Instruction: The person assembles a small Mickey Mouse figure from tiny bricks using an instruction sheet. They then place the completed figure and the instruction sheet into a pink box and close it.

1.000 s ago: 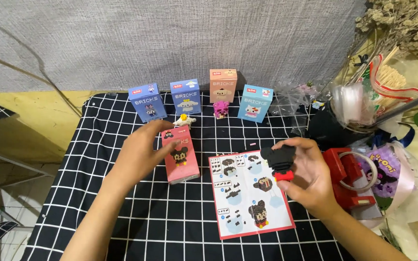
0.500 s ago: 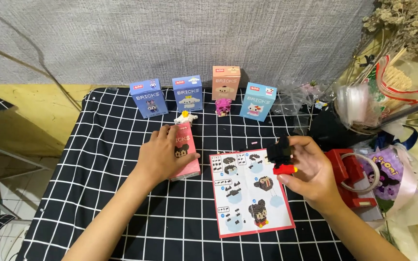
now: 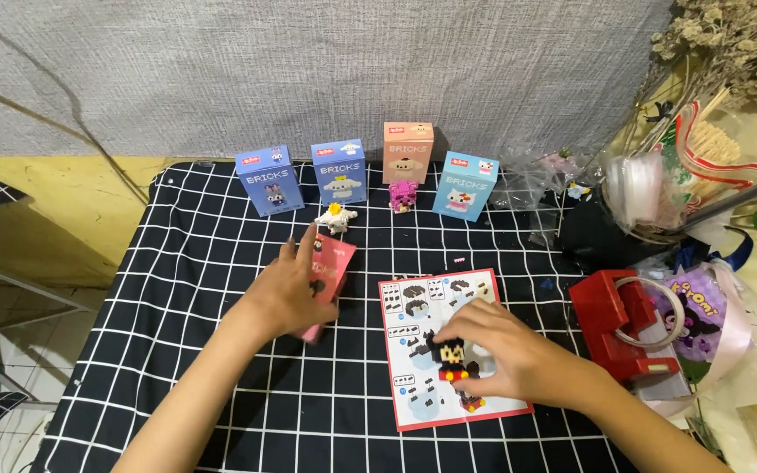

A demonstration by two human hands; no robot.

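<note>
My left hand rests on a pink-red brick-set box lying flat on the black checked cloth, gripping its left side. My right hand holds a small black, red and yellow brick figure down on the instruction sheet with pictures of building steps. The fingers close around the figure's right side.
At the back stand several brick-set boxes: blue, blue, pink, light blue. A small white figure and a pink figure stand before them. A red tape dispenser and bags crowd the right edge.
My right hand has come down and leftward, setting the brick figure onto the instruction sheet. My left hand has stayed on the pink-red box, which looks shifted slightly.
</note>
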